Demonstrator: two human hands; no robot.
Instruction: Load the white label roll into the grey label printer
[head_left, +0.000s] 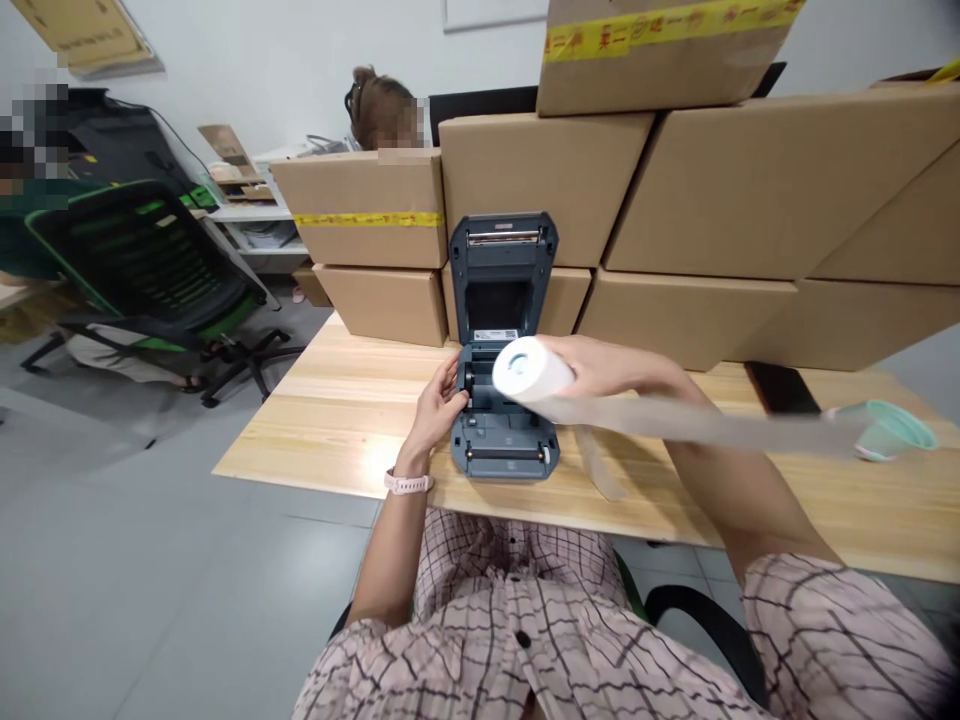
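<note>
A dark grey label printer [501,430] sits on the wooden table [337,420] with its lid standing open. My left hand [439,405] rests against the printer's left side, fingers curled on the roll bay's edge. Just above the open bay, my right hand [600,365] is closed around a white paper roll [529,370]. A long strip of paper [712,422] trails from the roll to the right across the table. A watch with a pale strap is on my left wrist.
Stacked cardboard boxes [750,180] wall off the back of the table. A teal and white tape roll [889,430] and a black phone [780,388] lie at right. A green office chair [142,270] stands left, and another person sits behind the boxes.
</note>
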